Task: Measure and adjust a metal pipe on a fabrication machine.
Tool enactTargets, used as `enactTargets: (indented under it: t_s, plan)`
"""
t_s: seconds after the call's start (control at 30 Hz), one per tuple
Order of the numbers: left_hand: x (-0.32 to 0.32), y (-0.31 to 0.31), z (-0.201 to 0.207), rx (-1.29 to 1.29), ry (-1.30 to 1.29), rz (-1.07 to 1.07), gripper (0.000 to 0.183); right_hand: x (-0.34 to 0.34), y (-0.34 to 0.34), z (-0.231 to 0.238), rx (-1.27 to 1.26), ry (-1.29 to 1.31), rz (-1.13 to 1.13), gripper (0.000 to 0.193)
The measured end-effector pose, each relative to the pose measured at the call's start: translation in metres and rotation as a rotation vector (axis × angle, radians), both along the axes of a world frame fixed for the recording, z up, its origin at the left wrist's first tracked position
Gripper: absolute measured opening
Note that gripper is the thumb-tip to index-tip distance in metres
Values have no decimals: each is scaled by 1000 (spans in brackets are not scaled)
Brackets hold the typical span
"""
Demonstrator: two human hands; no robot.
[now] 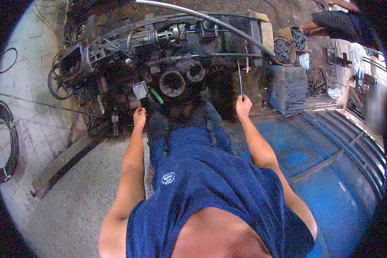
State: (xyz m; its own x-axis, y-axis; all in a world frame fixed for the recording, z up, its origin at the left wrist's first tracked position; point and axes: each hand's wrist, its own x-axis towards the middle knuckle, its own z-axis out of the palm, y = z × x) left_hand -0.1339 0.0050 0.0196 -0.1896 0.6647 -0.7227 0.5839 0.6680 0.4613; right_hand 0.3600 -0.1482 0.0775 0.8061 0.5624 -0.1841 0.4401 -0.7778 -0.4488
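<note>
My right hand [244, 106] is closed around the lower end of a thin metal rod [240, 78], which points up toward the front edge of a dark, greasy machine [228, 41]. My left hand [139, 116] hangs in front of the machine's left part with its fingers closed. A small brownish piece [135, 103] shows just above those fingers; whether they grip it is unclear. Beside it are a pale square box-like thing [139, 90] and a green strip [157, 96]. Two round, open pipe-like parts, the larger one [172, 83] on the left, sit below the machine's bed.
A long shiny bar [210, 19] lies slantwise across the machine. At right stand a blue box of thin rods [288, 90] and a round basket of metal pieces [284, 50]. Another person [337, 23] is at far right. A beam [69, 161] and coiled hose [6, 142] lie left.
</note>
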Motion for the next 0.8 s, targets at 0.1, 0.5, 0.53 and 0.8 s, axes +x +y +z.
enactTargets:
  t_s: [0.1,0.5,0.53,0.8]
  plan:
    - [61,3,-9,-168,-78,123,54,41,52,-19,100,-78,50,23]
    - [136,11,25,-76,-331,455,23,97,156,-43,152,-170,2,18]
    - [131,10,28,-57,-323,469,23,92,160,-41,196,-141,-32,17]
    - [157,38,104,256,-281,425,40,21,151,62,410,309,418,11]
